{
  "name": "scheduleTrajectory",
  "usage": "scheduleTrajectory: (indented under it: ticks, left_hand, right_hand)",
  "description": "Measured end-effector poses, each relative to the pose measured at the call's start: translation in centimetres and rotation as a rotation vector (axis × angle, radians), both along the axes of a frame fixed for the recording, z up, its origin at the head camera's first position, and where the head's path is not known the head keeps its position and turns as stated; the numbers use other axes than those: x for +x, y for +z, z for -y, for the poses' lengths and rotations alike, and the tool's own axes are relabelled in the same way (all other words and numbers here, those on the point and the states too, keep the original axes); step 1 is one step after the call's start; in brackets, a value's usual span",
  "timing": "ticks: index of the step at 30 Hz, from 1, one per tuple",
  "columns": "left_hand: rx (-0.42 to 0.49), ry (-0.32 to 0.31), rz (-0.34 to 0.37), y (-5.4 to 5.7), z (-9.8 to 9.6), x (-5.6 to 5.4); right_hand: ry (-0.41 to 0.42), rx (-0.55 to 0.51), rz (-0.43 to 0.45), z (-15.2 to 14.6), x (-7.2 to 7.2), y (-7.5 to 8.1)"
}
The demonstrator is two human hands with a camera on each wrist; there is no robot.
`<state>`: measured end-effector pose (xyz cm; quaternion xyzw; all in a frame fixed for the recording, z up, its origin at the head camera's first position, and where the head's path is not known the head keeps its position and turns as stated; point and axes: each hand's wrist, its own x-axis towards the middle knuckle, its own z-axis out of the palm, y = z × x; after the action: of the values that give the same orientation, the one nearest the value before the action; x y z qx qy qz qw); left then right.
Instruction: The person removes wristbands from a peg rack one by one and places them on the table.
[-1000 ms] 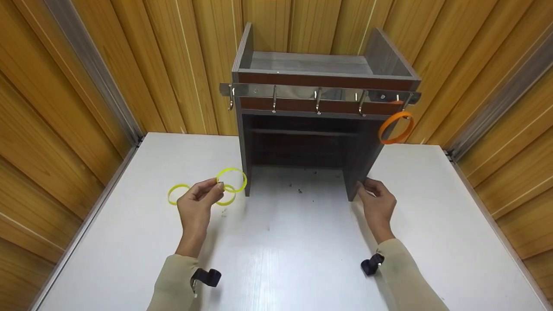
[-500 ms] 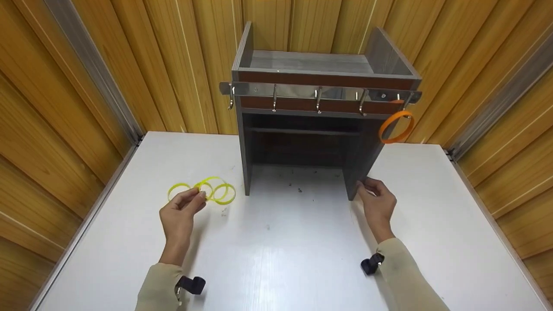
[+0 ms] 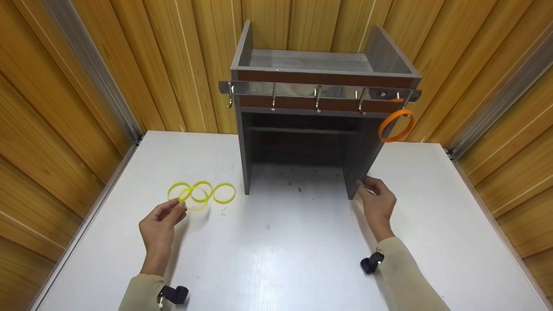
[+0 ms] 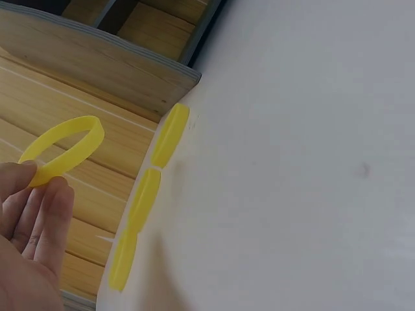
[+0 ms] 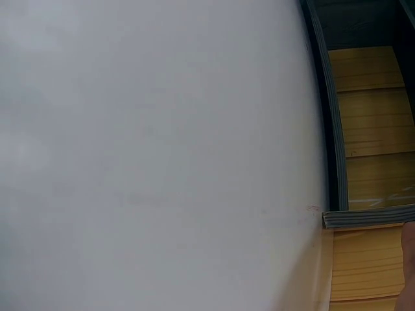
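My left hand (image 3: pixel 157 226) pinches a thin yellow wristband (image 4: pixel 71 155) between thumb and fingers, raised above the white table (image 3: pixel 268 250). Three more yellow wristbands (image 3: pixel 224 202) lie in a row on the table, just beyond that hand and left of the grey wooden shelf (image 3: pixel 243 142). At the shelf's right side, my right hand (image 3: pixel 378 201) holds the lower front part of the side panel (image 3: pixel 367 151). Only a sliver of this hand shows in the right wrist view, and its fingertips are partly hidden.
A metal rail (image 3: pixel 296 90) with several hooks runs across the shelf's upper front. An orange wristband (image 3: pixel 384 137) hangs at its rightmost hook. Wood-patterned walls (image 3: pixel 65 129) enclose the table at the back and sides. Small dark specks lie under the shelf.
My left hand has moved left and toward me with the held yellow wristband, away from the shelf's left panel. The right hand, the shelf and the lying wristbands stay put.
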<state>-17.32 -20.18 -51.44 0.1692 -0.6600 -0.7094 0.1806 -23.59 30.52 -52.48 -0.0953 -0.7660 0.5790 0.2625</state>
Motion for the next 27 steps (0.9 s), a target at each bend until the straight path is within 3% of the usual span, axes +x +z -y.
scheduleTrajectory:
  ticks: [10, 13, 16, 20, 27]
  left_hand:
    - [0.039, 0.056, 0.025, -1.3, 2.4, 0.6]
    - [0.034, 0.074, 0.036, -1.7, 2.8, 0.8]
    - [0.019, 0.093, 0.057, -2.0, 3.0, 1.0]
    - [0.011, 0.102, 0.085, -2.2, 3.4, 1.2]
    - [0.031, 0.100, 0.146, -2.4, 4.3, 1.6]
  right_hand:
    - [-0.006, 0.007, 0.001, 0.0, -0.1, 0.0]
    - [-0.014, 0.014, 0.008, 0.7, 0.4, 0.9]
    - [-0.020, 0.009, 0.011, 0.7, 0.3, 0.9]
    - [-0.030, 0.008, 0.009, 0.1, -0.4, -0.1]
    - [-0.009, -0.007, -0.002, -0.1, -0.2, -0.1]
